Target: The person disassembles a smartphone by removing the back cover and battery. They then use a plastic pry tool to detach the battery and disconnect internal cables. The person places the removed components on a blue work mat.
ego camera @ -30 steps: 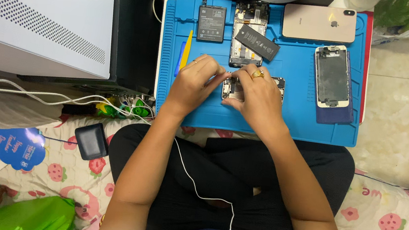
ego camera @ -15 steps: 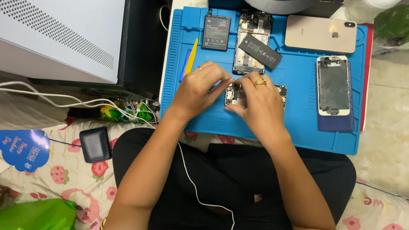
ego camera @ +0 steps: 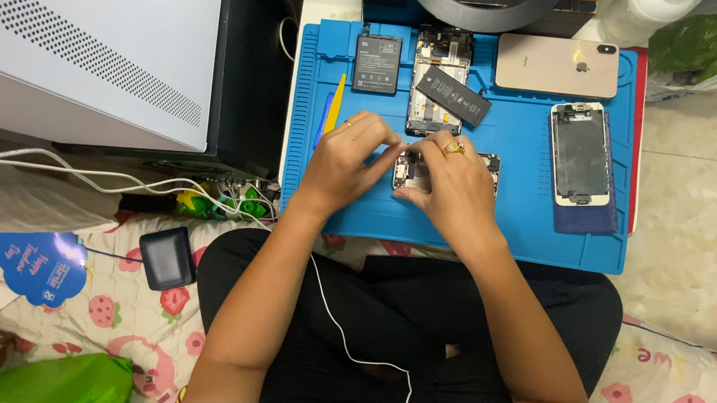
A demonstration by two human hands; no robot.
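Strawberry-print bedding covers the floor nearest the camera, where the person sits cross-legged in black trousers with a thin white cable trailing over the lap. Just beyond the knees lies a blue repair mat, and both hands meet at its middle over an opened phone body. The left hand pinches something too small to make out at the phone's upper left edge, fingers curled close; the right hand, wearing a gold ring, lies over the body with fingers bent, pressing it to the mat. Stripped of its screen, this phone body looks light, stiff and fragile inside, so it is best steadied by its outer frame, away from the exposed boards. A yellow pry tool lies just left of the hands. Farther out sit a detached screen, a long black battery, a squarer battery and a gold phone face down.
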